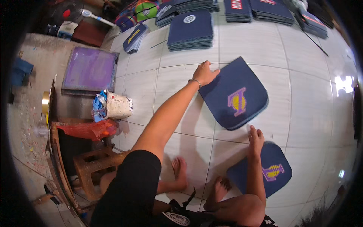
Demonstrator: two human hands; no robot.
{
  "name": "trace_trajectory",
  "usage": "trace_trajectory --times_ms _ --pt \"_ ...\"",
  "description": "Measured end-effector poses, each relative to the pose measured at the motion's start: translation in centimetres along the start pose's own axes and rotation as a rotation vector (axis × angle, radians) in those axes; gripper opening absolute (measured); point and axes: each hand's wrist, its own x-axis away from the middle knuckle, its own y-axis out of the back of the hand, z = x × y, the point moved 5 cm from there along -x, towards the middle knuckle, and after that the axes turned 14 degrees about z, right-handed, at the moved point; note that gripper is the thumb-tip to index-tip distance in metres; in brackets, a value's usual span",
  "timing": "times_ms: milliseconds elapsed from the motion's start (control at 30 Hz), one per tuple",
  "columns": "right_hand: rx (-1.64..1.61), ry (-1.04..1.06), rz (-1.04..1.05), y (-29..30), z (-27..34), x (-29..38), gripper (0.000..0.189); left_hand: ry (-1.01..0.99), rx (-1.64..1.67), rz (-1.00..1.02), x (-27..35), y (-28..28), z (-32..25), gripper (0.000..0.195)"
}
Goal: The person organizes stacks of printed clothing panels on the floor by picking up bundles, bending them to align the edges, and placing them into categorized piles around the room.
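Observation:
A navy panel (pixel 227 82) with rounded lower corners and a purple-and-yellow logo lies on the tiles before me, with more layers visible along its lower edge. My left hand (pixel 204 74) rests at its upper left edge, thumb by the rim and fingers spread off it. Just below the panel's lower edge is my right hand (pixel 256 138), its fingers apart and nothing in them. A second navy panel (pixel 279 181) with the same print lies under my right forearm, which partly hides it.
Stacks of navy panels (pixel 190 32) line the far floor, beside a smaller printed stack (pixel 134 38). To the left are a purple printing screen (pixel 90 68), a paint-stained bucket (pixel 120 106) with blue scraps, a red plastic bag (pixel 90 130) and a brown wooden stool (pixel 93 170).

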Motion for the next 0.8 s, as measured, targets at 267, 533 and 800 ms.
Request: trace_trajectory --times_ms 267,533,800 --pt "0.016 -0.052 0.057 -5.1 0.7 -3.9 0.068 0.066 -0.079 0.222 -3.6 -2.2 8.0 0.087" --pt "0.034 0.007 0.036 -8.1 2.6 -3.9 0.043 -0.022 -0.127 0.228 -1.3 -6.4 5.0 0.088" --pt "0.700 0.174 0.444 -2.3 10.1 -11.8 0.052 -0.036 0.140 0.476 9.6 -9.2 3.4 0.071"
